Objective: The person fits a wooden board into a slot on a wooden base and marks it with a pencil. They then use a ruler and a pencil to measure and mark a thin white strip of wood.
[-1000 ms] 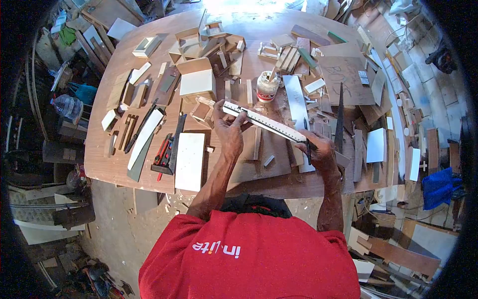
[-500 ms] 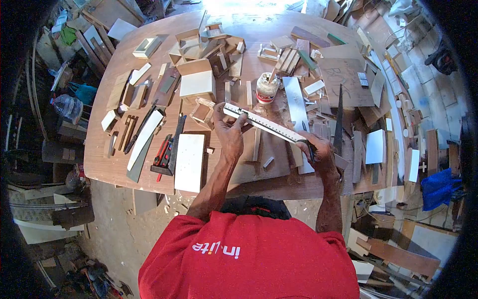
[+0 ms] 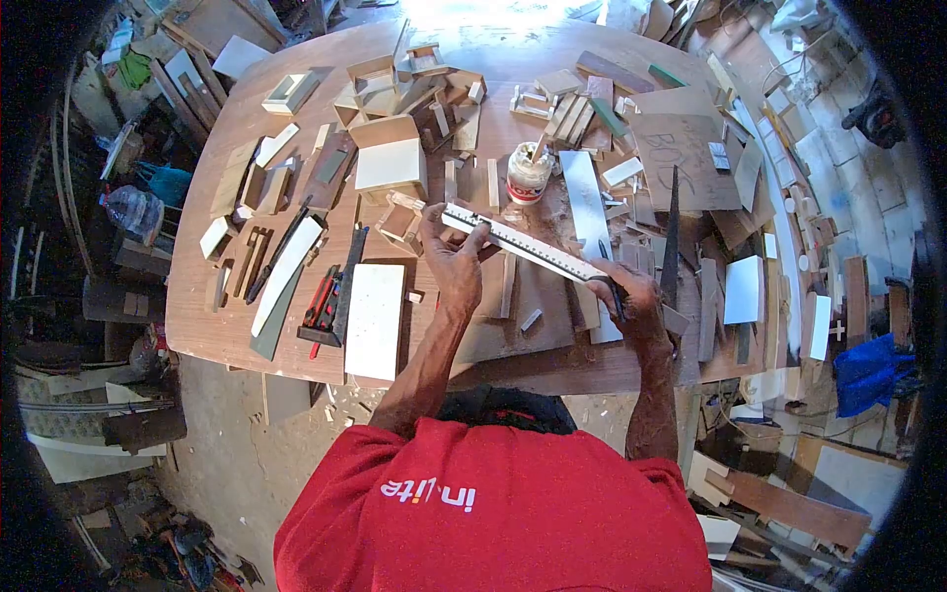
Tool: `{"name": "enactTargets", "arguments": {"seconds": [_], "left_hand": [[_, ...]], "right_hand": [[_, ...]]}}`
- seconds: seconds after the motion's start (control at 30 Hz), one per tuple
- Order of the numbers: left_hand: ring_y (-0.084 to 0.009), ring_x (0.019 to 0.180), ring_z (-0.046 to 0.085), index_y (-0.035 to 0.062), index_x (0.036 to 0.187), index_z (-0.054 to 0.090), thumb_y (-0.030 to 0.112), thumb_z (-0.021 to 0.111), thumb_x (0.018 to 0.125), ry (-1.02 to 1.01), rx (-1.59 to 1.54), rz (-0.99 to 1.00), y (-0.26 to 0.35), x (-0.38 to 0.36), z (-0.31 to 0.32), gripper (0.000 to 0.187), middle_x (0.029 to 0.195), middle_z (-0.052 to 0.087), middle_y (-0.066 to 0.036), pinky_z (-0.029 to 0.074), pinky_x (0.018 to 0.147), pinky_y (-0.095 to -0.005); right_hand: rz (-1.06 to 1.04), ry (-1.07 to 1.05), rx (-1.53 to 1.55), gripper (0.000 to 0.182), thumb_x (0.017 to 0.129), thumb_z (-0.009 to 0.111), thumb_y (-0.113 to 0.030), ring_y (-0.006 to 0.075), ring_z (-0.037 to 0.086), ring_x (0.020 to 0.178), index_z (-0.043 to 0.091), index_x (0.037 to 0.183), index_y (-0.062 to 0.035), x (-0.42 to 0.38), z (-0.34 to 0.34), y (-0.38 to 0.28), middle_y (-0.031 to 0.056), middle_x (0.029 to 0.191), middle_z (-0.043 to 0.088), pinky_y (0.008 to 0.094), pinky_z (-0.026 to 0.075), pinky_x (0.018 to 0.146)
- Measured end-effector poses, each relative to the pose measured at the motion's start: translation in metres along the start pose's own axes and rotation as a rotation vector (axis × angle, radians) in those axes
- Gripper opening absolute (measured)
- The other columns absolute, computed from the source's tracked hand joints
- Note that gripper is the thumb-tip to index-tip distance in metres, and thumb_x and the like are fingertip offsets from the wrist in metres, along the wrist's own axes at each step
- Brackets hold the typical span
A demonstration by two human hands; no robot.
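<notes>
A pale ruler [image 3: 523,244] with dark markings along its length slants over the table between my two hands. My left hand [image 3: 456,255] grips its upper left end, thumb on top and fingers around the edge. At the lower right end, my right hand [image 3: 628,294] pinches the ruler and also has a dark pen [image 3: 612,286] between its fingers. Just beyond the ruler stands a jar of whitish paste [image 3: 529,176] with a stick in it. A small wooden frame [image 3: 402,219] lies left of my left hand, and a long white strip [image 3: 586,202] runs behind my right hand.
A white board [image 3: 376,321], a red-and-black cutter [image 3: 322,314] and a handsaw blade [image 3: 672,237] lie on the table [image 3: 212,326]. Small wooden boxes [image 3: 389,163] and offcuts crowd its far side. A cardboard sheet [image 3: 681,163] rests at right. Scrap wood surrounds the table.
</notes>
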State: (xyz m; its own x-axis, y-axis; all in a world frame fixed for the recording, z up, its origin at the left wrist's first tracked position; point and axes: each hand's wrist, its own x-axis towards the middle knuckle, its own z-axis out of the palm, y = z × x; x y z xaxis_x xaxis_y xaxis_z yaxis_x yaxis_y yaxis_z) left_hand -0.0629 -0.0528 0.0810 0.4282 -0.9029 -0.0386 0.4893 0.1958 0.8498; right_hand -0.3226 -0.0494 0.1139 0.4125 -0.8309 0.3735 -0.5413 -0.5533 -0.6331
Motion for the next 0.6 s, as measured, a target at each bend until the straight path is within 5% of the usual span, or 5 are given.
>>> {"name": "enactTargets", "arguments": {"seconds": [0.6], "left_hand": [[-0.0242, 0.092, 0.066, 0.0122, 0.132, 0.030, -0.009, 0.061, 0.084, 0.038, 0.006, -0.016, 0.0015, 0.0005, 0.0044, 0.061, 0.106, 0.061, -0.014, 0.062, 0.071, -0.0383]], "right_hand": [[0.015, -0.024, -0.023, 0.035, 0.091, 0.063, -0.028, 0.0369, 0.065, 0.079, 0.063, 0.110, 0.0011, 0.0022, -0.0055, 0.0000, 0.0211, 0.088, 0.066, 0.0414, 0.050, 0.066]]}}
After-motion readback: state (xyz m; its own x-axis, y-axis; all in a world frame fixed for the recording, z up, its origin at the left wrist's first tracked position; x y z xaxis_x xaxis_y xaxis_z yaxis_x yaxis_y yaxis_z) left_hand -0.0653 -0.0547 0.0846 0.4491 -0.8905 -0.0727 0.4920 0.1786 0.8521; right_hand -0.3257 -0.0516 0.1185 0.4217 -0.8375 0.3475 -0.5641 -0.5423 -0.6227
